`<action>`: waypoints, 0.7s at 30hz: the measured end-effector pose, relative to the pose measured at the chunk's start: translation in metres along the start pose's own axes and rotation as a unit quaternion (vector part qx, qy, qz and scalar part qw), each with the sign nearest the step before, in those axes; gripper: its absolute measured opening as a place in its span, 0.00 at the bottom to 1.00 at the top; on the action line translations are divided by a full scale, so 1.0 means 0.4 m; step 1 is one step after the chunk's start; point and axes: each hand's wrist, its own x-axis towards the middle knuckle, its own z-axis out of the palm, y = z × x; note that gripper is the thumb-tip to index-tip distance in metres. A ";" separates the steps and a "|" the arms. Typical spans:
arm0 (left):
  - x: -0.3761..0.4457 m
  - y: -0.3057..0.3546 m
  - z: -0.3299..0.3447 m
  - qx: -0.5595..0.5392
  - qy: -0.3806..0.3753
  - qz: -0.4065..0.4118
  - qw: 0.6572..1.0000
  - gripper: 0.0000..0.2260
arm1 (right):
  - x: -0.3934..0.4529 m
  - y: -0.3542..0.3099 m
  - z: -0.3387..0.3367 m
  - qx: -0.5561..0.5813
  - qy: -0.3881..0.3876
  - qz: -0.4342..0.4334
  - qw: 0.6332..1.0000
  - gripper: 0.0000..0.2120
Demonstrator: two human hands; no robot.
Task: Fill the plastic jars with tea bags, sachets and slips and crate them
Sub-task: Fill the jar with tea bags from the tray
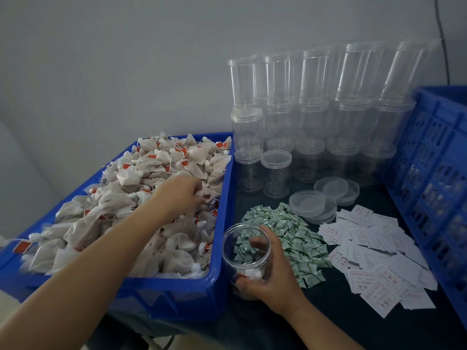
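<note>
Early stage; right hand [271,281] wraps open jar [246,256], few bags inside; left hand [183,194] curls into tea bags [131,198]; sachets [285,236], slips [374,258], crate [434,157] untouched.

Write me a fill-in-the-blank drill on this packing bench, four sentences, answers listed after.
1. The right hand holds an open clear ____ upright beside the tub.
2. The left hand reaches into the blue tub heaped with ____.
3. The green sachets lie between the held jar and the white paper ____.
4. The loose clear lids lie in front of the stacked empty jars, left of the blue ____.

Answers: jar; tea bags; slips; crate
</note>
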 end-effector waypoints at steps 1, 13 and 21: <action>-0.007 0.008 -0.018 -0.019 -0.005 0.007 1.000 0.05 | 0.000 0.000 -0.001 0.003 0.000 0.000 1.000 0.49; -0.105 0.136 -0.183 -0.224 -0.050 0.091 0.969 0.05 | -0.001 -0.005 -0.003 0.018 -0.001 0.006 1.000 0.47; -0.127 0.189 -0.135 -0.203 -0.112 0.161 0.959 0.08 | -0.001 -0.016 -0.005 0.014 -0.004 0.007 1.000 0.48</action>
